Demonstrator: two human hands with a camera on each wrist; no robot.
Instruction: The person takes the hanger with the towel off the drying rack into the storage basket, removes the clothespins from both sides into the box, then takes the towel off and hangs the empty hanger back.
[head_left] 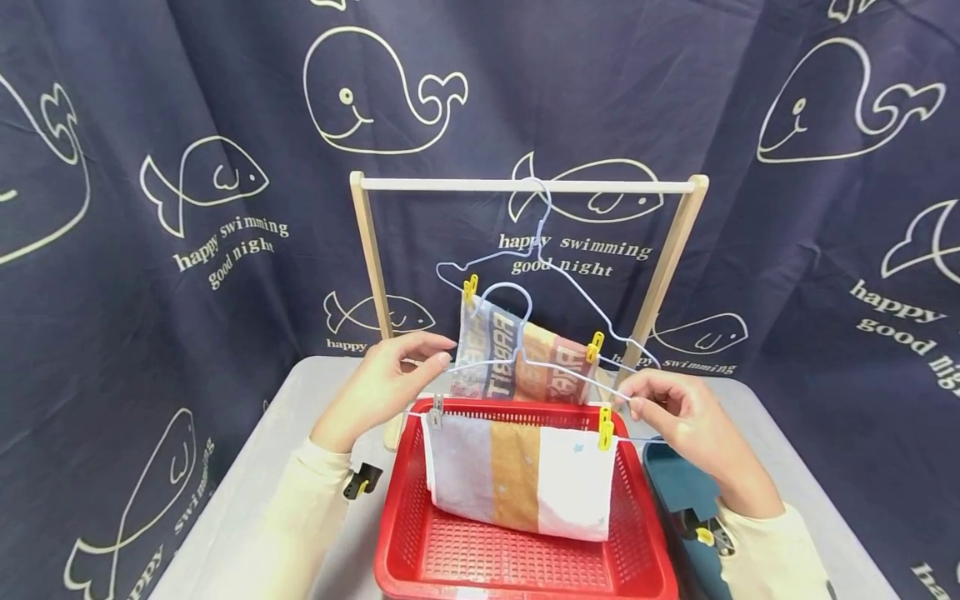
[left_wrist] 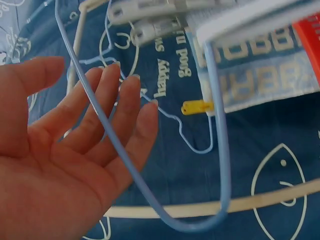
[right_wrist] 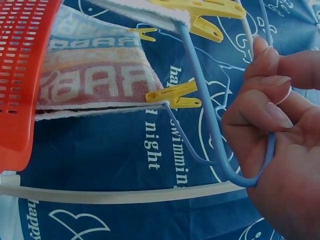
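The left hand (head_left: 388, 379) is relaxed, its fingers loosely spread at the left shoulder of the blue hanger (head_left: 519, 353). The hanger's long axis runs sideways between the hands, its hook upward and curling toward the left hand; it should be light, stiff and smooth, best taken by both shoulders. Below, between the hands, hangs the striped towel (head_left: 517, 479), likely soft and limp. The right hand (head_left: 686, 421) pinches the hanger's right shoulder

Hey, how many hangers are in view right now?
2: the back hanger hangs from the rack's bar; the front hanger is held by the right hand.
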